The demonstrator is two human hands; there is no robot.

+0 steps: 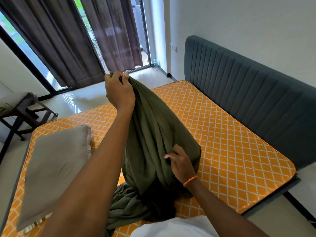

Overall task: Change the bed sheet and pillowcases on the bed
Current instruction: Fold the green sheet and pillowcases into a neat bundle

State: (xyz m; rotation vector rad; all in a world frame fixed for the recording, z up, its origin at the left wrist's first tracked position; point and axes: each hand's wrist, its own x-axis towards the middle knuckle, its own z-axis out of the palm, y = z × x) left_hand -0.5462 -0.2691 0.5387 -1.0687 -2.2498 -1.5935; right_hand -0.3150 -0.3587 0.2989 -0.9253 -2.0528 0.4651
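Observation:
An olive green sheet (pixel 150 134) hangs bunched above the bare orange mattress (pixel 222 134) with its white lattice pattern. My left hand (pixel 118 90) is raised and grips the sheet's top edge. Lower down, my right hand (pixel 180 162), with an orange thread on its wrist, pinches a fold of the same sheet. The sheet's lower end lies crumpled on the mattress near my body. A grey pillow (pixel 53 171) rests flat on the mattress at the left.
A dark teal padded headboard (pixel 248 86) runs along the right side against the white wall. Brown curtains (pixel 68 40) cover glass doors at the back. A wooden stool (pixel 25 113) stands left of the bed. A water bottle (pixel 156 63) sits on the floor.

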